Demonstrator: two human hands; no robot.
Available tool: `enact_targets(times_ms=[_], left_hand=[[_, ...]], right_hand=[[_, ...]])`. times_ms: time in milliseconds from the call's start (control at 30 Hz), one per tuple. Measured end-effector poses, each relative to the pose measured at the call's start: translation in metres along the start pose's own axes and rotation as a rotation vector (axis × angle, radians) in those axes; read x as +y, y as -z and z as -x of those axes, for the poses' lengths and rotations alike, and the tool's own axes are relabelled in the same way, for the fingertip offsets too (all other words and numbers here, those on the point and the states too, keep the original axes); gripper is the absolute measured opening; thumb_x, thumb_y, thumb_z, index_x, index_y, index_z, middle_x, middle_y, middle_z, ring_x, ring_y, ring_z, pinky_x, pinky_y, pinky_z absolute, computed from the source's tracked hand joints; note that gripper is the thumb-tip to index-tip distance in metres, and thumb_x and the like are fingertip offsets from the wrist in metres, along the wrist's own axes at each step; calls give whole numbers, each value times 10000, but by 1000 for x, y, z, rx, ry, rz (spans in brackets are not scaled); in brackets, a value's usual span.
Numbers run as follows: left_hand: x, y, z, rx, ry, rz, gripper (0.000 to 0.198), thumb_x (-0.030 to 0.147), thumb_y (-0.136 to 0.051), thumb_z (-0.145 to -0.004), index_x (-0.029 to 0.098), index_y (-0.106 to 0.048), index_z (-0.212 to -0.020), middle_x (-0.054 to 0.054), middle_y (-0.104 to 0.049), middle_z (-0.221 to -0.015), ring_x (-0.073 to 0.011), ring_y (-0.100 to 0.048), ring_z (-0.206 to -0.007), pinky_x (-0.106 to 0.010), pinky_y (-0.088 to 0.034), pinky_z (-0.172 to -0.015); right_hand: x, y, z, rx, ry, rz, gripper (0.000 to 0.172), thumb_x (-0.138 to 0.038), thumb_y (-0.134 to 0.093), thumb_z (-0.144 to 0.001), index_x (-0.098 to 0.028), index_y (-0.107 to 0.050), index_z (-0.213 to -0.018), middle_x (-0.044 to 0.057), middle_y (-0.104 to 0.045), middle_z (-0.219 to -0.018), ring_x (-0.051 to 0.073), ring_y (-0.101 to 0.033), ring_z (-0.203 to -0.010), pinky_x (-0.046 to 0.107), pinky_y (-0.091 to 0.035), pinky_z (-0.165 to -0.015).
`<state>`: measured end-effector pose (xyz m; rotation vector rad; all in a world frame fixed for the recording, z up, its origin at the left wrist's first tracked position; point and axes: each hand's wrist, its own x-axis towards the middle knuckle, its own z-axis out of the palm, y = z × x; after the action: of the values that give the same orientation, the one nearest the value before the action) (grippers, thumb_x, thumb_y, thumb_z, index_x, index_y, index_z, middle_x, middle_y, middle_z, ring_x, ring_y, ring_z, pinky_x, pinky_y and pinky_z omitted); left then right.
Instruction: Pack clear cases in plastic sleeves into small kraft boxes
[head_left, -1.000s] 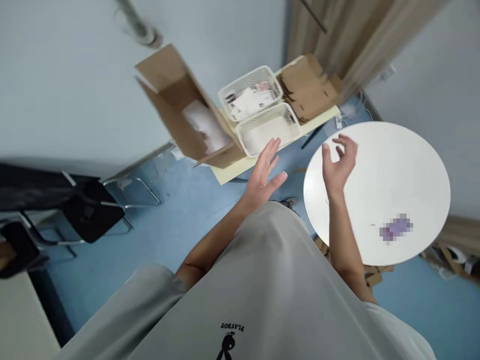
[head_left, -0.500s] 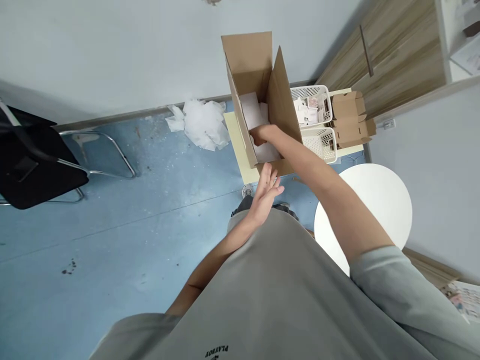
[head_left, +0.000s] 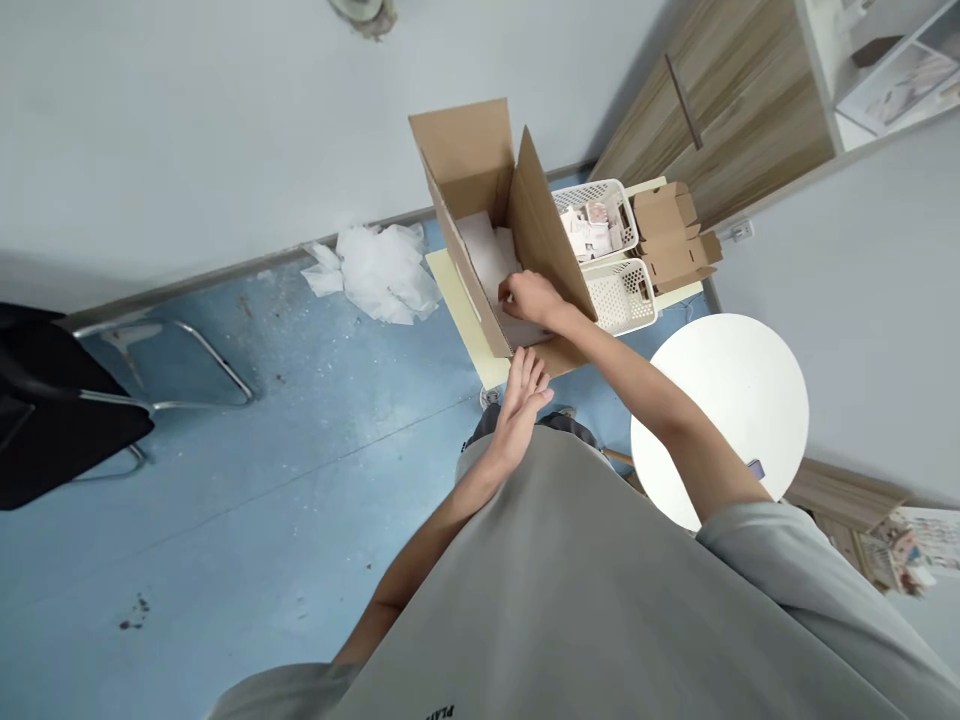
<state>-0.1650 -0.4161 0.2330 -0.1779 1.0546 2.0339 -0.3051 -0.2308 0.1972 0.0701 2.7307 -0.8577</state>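
Though askew, cardboard box point(head_left: 546, 235) lengthwise toward wall point(head_left: 225, 120), right fingers point(head_left: 513, 284) curled, grasp unclear, left fingers point(head_left: 528, 374) outstretched

Right arm point(head_left: 660, 408) extended forward, right hand point(head_left: 531, 299) curled inward, left arm point(head_left: 424, 550) bent, left hand point(head_left: 519, 410) outstretched

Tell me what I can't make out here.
Head view:
What, if anything, the right hand holds at the open brown cardboard box: hidden by its curled fingers.
The black metal-framed chair: cut by the left edge.
The small dark thing on the round white table: too small.
Black lettering on the grey shirt: cut by the bottom edge.
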Motion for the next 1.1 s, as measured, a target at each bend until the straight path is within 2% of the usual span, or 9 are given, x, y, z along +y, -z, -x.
enact_targets(times_ms=[100,267,400,533,667,800,967,1033,1100], left_hand=[[15,-16,-1,-57,9,15,868,390,-716,-1033,448,-327,-1806,-5,-320,-1928,-292,-303,-1797,-562,-208,-1492],[19,-69,-28,-176,180,59,926,447,-750,-1071,402,-230,-1836,-82,-418,-1878,-329,-422,-1744,-579,-313,-1463],[-18,-129,-62,-155,240,-80,1035,443,-817,-1047,510,-141,-1828,-4,-290,-1931,-314,-305,-1795,-533,-341,-1451],[-77,-197,-80,-262,334,-273,720,579,-781,-1066,483,-463,-1705,5,-423,-1855,-357,-312,-1789,-558,-390,-1417],[-149,-258,-88,-334,399,-393,485,637,-746,-1072,359,-678,-1463,-54,-619,-1670,-361,-504,-1682,-555,-489,-1338],[-246,-295,-114,-401,361,-598,320,455,-870,-973,246,-726,-1167,-92,-755,-1395,-280,-704,-1432,-459,-533,-1267],[-365,-302,-163,-371,284,-1028,181,286,-654,-1047,229,-589,-888,-43,-731,-1010,-175,-718,-1084,-326,-603,-1047],[-396,-294,-183,-375,224,-1224,240,254,-617,-1043,245,-521,-824,-17,-662,-896,-178,-678,-993,-303,-594,-962],[-414,-283,-202,-369,170,-1400,289,227,-599,-1036,256,-473,-778,-1,-603,-834,-187,-639,-929,-299,-567,-914]], right_hand=[[7,42,42,384,43,-218,123,-326,-771,-1012,-217,-813,-1051,90,-835,-1149,268,-783,-1073,420,-652,-994],[50,86,189,1044,-42,-602,312,-573,-802,-1016,-271,-731,-1048,12,-750,-1034,194,-764,-951,323,-685,-761],[103,59,293,1421,-307,-605,354,-583,-835,-982,-263,-687,-947,-13,-700,-882,182,-756,-844,305,-686,-683],[142,10,371,1599,-615,-644,367,-599,-847,-956,-255,-722,-926,-3,-758,-836,213,-795,-782,337,-695,-643],[178,-28,437,1666,-747,-771,417,-659,-845,-943,-252,-775,-997,50,-847,-973,241,-860,-847,364,-717,-720],[227,-63,490,1602,-836,-1007,476,-698,-880,-862,-249,-748,-954,53,-846,-948,258,-867,-890,367,-714,-756],[285,-121,518,1260,-1029,-1488,357,-569,-765,-976,-216,-708,-971,125,-868,-1106,239,-857,-939,363,-711,-839],[305,-145,518,1043,-1124,-1412,286,-488,-745,-1003,-206,-704,-976,158,-854,-1165,268,-847,-1027,408,-709,-925],[323,-165,515,863,-1183,-1120,226,-392,-795,-977,-192,-717,-1046,211,-811,-1316,350,-795,-1236,508,-680,-1062]])
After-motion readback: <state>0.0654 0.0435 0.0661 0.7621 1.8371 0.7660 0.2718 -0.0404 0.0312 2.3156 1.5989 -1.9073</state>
